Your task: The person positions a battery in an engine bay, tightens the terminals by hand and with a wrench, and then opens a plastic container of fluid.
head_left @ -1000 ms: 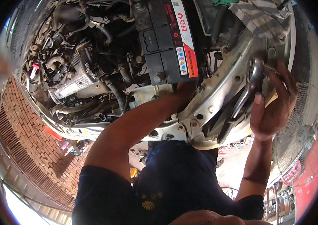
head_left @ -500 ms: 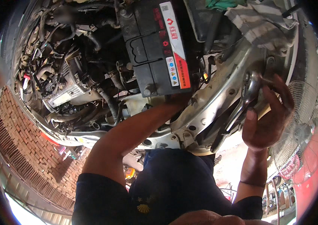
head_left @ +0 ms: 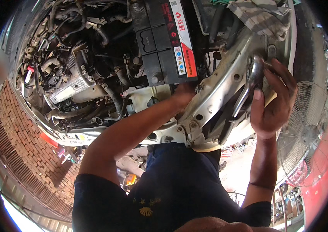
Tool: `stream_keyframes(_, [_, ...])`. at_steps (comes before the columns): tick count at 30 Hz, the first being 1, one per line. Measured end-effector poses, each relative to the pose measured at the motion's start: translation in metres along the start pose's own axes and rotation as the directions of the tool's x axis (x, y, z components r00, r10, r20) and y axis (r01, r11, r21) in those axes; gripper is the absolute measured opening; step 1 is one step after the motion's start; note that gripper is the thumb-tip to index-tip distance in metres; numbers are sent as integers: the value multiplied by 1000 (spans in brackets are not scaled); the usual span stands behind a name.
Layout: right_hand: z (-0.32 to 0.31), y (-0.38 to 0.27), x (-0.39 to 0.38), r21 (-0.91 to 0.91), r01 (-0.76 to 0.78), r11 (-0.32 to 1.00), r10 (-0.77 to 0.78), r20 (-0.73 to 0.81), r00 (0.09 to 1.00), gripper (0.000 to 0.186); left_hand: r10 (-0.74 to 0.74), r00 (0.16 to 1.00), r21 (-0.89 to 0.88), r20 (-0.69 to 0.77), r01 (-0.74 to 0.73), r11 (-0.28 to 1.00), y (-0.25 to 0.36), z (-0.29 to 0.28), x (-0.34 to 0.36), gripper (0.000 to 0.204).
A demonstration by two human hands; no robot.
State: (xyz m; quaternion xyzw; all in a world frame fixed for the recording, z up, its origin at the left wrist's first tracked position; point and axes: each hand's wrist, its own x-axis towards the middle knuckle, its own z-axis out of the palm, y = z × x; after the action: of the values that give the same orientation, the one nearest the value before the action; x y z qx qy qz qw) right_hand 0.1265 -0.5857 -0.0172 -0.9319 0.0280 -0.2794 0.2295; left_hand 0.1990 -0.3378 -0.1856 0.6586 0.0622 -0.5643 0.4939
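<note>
A black car battery (head_left: 153,48) with a white, red and orange label sits tilted in the engine bay. My left hand (head_left: 185,92) reaches in under its near edge; its fingers are hidden there. On the right, a chromed ratchet wrench (head_left: 245,94) with a dark handle end lies along the pale fender edge (head_left: 214,98). My right hand (head_left: 273,102) is beside the ratchet head, thumb and fingers apart, fingertips close to the head. Whether they touch it I cannot tell.
Left of the battery are the engine (head_left: 73,79) and several hoses. A striped cloth (head_left: 263,17) lies on the far fender. A wire-guard fan (head_left: 307,131) stands at the right. The front body panel (head_left: 164,138) runs before my body.
The whole view has shifted, so the car sits higher in the picture. My right hand's fingers have come a little nearer the ratchet head. My left hand stays by the battery's near edge.
</note>
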Motion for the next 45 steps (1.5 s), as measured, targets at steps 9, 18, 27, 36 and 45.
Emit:
stream_keyframes(9, [6, -5, -1, 0, 56, 998, -56, -38, 998, 33, -154, 982, -43, -107, 150, 988, 51, -4, -41, 45])
stream_keyframes(18, [40, -73, 63, 83, 135, 987, -159, 566, 809, 22, 74, 995, -409, -64, -94, 908, 33, 2, -31, 38])
stream_keyframes(27, [67, -76, 116, -165, -46, 985, 169, 888, 427, 13, 40, 999, -507, -12, -40, 861, 44, 2, -37, 42])
stream_keyframes(36, [102, -63, 116, -230, -247, 941, 301, 904, 305, 41, 117, 984, -717, 136, 16, 697, 37, 8, -18, 30])
stream_keyframes(45, [112, -60, 114, -362, -176, 915, 387, 912, 136, 59, 164, 958, -812, 237, 103, 575, 29, 11, -9, 37])
